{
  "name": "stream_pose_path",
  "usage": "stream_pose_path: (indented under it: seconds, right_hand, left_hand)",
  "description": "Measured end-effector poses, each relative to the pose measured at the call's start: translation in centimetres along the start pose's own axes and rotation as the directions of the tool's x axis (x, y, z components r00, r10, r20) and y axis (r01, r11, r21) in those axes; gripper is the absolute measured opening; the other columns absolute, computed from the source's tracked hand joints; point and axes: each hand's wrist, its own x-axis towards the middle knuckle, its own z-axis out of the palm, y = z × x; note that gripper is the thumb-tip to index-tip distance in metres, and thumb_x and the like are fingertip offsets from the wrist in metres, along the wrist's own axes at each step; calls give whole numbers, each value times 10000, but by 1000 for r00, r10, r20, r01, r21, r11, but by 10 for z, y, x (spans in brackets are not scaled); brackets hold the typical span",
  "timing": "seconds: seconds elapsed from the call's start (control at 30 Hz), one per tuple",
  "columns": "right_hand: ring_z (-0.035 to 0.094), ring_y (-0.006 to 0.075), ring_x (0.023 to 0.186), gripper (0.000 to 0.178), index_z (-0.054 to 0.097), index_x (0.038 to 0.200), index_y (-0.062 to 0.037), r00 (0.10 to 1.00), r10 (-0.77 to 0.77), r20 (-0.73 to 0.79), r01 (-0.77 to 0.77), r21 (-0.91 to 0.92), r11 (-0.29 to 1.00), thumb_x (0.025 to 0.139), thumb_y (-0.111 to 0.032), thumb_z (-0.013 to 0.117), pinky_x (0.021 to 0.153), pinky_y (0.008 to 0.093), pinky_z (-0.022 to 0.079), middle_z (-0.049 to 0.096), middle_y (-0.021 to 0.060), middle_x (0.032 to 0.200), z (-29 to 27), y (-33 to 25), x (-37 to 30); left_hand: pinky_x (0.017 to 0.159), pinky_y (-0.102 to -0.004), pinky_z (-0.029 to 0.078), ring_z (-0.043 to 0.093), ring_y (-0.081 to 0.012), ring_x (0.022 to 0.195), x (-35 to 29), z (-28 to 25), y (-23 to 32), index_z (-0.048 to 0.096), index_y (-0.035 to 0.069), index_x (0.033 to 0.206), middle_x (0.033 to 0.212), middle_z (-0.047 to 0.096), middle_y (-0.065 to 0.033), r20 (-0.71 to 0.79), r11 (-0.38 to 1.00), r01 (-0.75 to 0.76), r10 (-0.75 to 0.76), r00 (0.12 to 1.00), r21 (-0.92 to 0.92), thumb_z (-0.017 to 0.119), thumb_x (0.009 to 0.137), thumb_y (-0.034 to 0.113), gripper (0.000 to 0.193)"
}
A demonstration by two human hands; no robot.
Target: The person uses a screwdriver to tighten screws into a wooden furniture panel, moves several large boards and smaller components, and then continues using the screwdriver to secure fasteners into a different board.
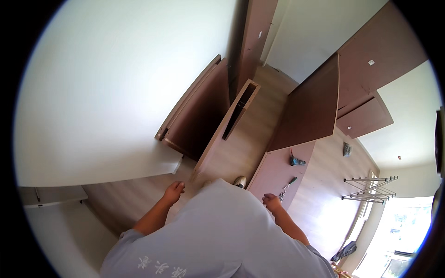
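Observation:
My left hand (174,192) hangs beside my body with its fingers curled in and nothing visible in them. Closest to it is the low end of a long wooden panel (214,147), whose far end carries a narrow frame with a dark slot. My right hand (272,202) is also curled closed, with no object showing. Just past it, on a flat brown board (278,169), lie a green-handled screwdriver (290,182) and a small heap of metal hardware (282,196). A blue power drill (296,161) rests farther up that board.
Brown panels (197,111) lean against the white wall at left. A large board (308,106) stands tilted ahead, with more panels (371,55) behind it. A metal folding rack (369,189) stands at right near a bright window. My shoe (240,182) is beside the flat board.

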Motion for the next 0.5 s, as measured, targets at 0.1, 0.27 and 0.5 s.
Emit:
stream_pose_path:
  seconds: [0.1, 0.27, 0.5]
  right_hand:
    - [741, 221, 909, 434, 662, 1314, -4, 989, 148, 9, -148, 157, 976, 949, -238, 681, 721, 357, 572, 759, 121, 1040, -4, 6, 2]
    - [735, 206, 831, 405, 675, 1286, 4, 975, 220, -31, -199, 325, 925, 938, -204, 680, 613, 317, 548, 750, 114, 1013, -10, 8, -19]
    - [715, 196, 816, 286, 746, 1148, -47, 999, -40, -4, 40, 113, 993, 947, -227, 652, 644, 343, 544, 752, 75, 918, 22, 93, -45]
  left_hand:
    - [763, -362, 561, 710, -209, 854, 1, -5, -23, 685, -10, 1174, 985, 724, -115, -30, 988, -1, 6, 1000, 154, 629, 1025, 379, 421]
    - [710, -398, 565, 706, -237, 775, 3, -39, -97, 716, -13, 1074, 915, 727, -145, -138, 959, 274, -263, 955, 68, 672, 991, 336, 361]
    - [731, -443, 569, 697, -316, 735, 8, -85, -168, 733, 12, 1026, 897, 730, -175, 63, 655, -126, 119, 991, 745, 664, 973, 347, 345]
